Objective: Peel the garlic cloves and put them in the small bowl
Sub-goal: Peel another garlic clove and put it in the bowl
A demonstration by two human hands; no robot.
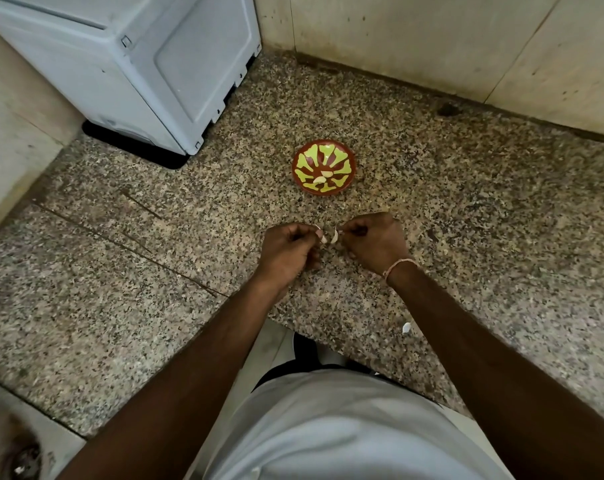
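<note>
Garlic point(329, 236) sits pinched between your left hand point(291, 249) and right hand point(375, 241) just short of the bowl point(324, 167), so keep both sets of fingertips clamped and pull the skin sideways, not up.

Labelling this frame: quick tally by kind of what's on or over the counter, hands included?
Hands: 2, left hand and right hand, each with a pinch grip on a pale garlic piece
Small bowl: 1
Peeled garlic cloves in bowl: about 2
Peel scrap near counter edge: 1
White appliance: 1
Total: about 7, held pieces uncounted
</note>
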